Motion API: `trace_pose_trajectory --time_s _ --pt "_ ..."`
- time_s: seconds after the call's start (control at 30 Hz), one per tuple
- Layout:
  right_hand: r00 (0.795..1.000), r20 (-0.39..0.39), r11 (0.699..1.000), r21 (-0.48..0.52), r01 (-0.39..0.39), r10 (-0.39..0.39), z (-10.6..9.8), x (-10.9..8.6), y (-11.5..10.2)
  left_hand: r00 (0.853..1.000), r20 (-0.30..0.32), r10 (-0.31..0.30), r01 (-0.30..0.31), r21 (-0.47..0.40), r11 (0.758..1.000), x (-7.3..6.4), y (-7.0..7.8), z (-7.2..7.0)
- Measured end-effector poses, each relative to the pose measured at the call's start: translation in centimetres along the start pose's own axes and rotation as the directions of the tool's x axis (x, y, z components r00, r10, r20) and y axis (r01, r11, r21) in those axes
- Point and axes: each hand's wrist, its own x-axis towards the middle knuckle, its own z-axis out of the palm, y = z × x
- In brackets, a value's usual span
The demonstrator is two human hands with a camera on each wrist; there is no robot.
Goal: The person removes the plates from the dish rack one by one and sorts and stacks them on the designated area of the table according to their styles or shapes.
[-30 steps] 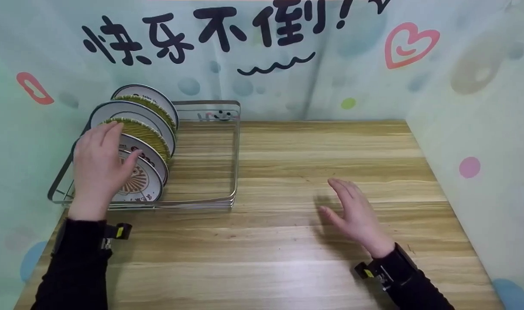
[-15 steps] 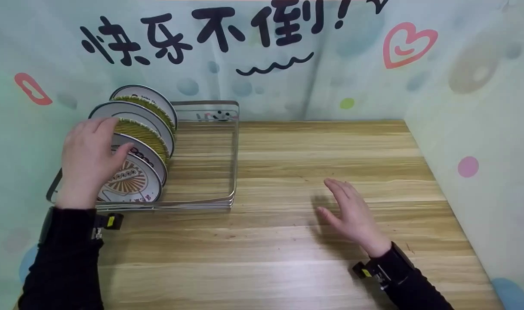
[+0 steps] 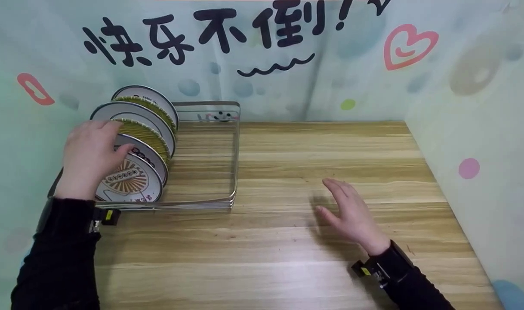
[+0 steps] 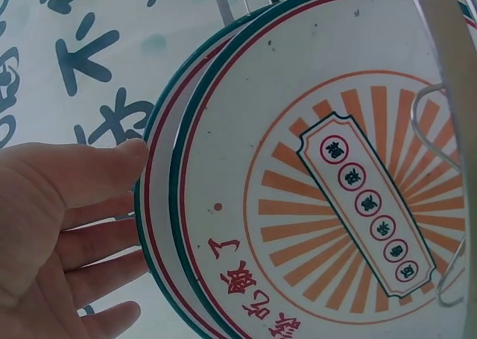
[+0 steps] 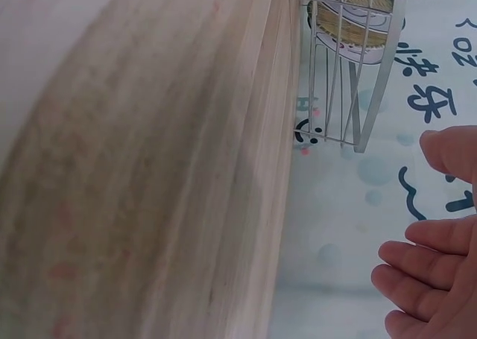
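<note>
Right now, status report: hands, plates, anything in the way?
Left hand at rim of second plate from front, grip unclear. Right hand empty, above table. Second plate stands in wire rack. Maybe in the way: front plate, overlapping it.

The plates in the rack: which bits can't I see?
Head view: the left hand hides the left of the front plate.
Left wrist view: the bottom edge cuts that plate off; the rack crosses it.
Right wrist view: the top edge cuts off the plates; the rack crosses them.
</note>
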Motion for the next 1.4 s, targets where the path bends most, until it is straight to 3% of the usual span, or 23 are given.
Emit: trace_pose_trajectory --time_s 0.27,0.9,1.1,1.4 --pt "1.0 0.0 1.0 0.003 0.014 -0.014 -0.2 1.1 -0.1 0.996 0.086 0.006 -0.009 0.033 0.999 0.6 -0.2 -0.2" --pt "0.999 0.025 1.0 0.02 0.024 -0.025 0.1 2.6 -0.6 0.986 0.163 0.028 -0.034 0.036 0.999 1.7 -1.0 0.3" --pt "1.0 0.016 0.999 0.021 0.025 -0.026 0.1 2.9 -0.5 0.991 0.128 0.037 -0.04 0.016 0.999 1.8 -1.3 0.4" --pt "1.0 0.017 1.0 0.027 0.0 -0.001 -0.1 3.1 -0.5 0.994 0.047 0.097 -0.099 0.033 0.995 1.4 -1.6 0.2"
